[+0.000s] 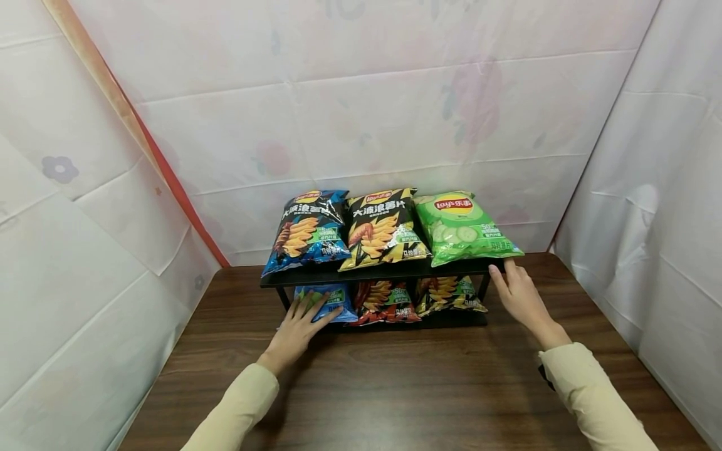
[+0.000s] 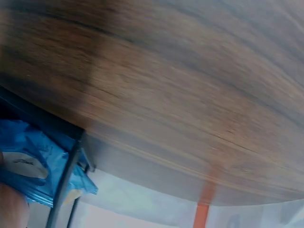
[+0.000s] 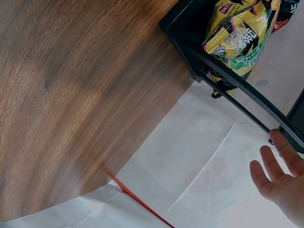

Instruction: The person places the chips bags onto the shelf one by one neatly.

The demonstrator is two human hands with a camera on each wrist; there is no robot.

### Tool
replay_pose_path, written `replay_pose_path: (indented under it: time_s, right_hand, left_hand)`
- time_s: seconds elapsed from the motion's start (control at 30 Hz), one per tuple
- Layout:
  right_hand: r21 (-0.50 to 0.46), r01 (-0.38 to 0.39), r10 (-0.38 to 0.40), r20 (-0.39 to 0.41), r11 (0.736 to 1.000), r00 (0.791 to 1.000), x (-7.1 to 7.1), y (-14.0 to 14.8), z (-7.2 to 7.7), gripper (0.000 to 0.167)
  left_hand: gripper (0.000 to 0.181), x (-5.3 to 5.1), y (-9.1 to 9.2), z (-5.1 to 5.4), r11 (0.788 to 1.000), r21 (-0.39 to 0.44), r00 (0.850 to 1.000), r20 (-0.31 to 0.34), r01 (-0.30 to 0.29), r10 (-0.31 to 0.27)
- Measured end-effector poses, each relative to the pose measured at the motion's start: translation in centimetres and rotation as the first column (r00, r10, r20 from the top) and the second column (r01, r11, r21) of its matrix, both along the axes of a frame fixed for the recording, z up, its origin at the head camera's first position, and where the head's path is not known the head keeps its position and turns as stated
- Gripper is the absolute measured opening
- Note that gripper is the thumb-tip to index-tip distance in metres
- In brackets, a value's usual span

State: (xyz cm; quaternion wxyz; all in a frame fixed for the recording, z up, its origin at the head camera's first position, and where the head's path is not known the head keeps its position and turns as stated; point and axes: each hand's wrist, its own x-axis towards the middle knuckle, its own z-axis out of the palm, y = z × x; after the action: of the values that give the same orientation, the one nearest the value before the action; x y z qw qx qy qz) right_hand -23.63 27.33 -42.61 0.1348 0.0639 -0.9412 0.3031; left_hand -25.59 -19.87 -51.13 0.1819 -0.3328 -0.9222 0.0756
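Observation:
In the head view, a black two-tier rack (image 1: pixel 389 270) holds bags of potato chips. My left hand (image 1: pixel 294 332), fingers spread, rests on the light-blue chip bag (image 1: pixel 338 304) at the lower tier's left end. That blue bag (image 2: pixel 35 159) also shows in the left wrist view, behind the rack's post, with only a bit of the hand in the corner. My right hand (image 1: pixel 520 297) is at the upper tier's right end, just below the green chip bag (image 1: pixel 468 228). From the right wrist, its fingers (image 3: pixel 271 164) look extended near the rack's bar, and contact is hard to judge.
Blue-and-black (image 1: pixel 309 232) and yellow-and-black (image 1: pixel 385 228) chip bags share the top tier with the green one. Below sit a red bag (image 1: pixel 386 304) and another yellow-and-black bag (image 1: pixel 450 294). The brown wooden table (image 1: pixel 395 388) has white patterned cloth (image 1: pixel 361 119) behind and beside it.

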Motion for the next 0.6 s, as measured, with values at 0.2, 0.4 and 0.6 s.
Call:
replay_pose_path:
  time_s: [0.2, 0.4, 0.6]
  right_hand:
    - [0.002, 0.001, -0.001, -0.008, 1.000, 1.000, 0.0, -0.1, 0.0, 0.059]
    - [0.003, 0.006, -0.006, 0.003, 1.000, 1.000, 0.1, -0.1, 0.1, 0.063]
    - [0.005, 0.007, -0.007, 0.009, 1.000, 1.000, 0.2, -0.1, 0.2, 0.062]
  left_hand:
    - [0.085, -0.2, -0.6, 0.1, 1.000, -0.030, 1.000, -0.001, 0.009, -0.009]
    - [0.081, -0.8, -0.8, -0.1, 0.999, -0.028, 0.999, -0.001, 0.034, -0.034]
    - [0.085, -1.1, -0.8, -0.2, 0.999, -0.028, 0.999, 0.003, 0.034, -0.034]
